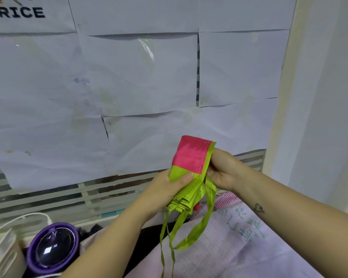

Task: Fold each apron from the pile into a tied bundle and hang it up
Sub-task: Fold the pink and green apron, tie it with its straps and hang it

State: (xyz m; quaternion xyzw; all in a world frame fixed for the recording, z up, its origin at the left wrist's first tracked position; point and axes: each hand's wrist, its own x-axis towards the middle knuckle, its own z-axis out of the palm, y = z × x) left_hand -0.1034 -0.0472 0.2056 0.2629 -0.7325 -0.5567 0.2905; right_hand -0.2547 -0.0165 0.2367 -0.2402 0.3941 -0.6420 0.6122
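A folded apron [191,157], pink on top and lime green below, is held upright in front of a paper-covered wall. My left hand [169,189] grips its lower green part, thumb across the front. My right hand [221,169] holds the bundle's right edge from behind. Green ties [201,227] hang down in loops and loose ends below the bundle. Under my arms lies a pile of pale pink checked aprons [229,247] with printed green characters.
White paper sheets [141,81] cover the wall and a slatted panel [68,195] behind. A purple round device [52,247] with a dark dome sits at the lower left, beside a beige box [2,251] and a white cable [28,216].
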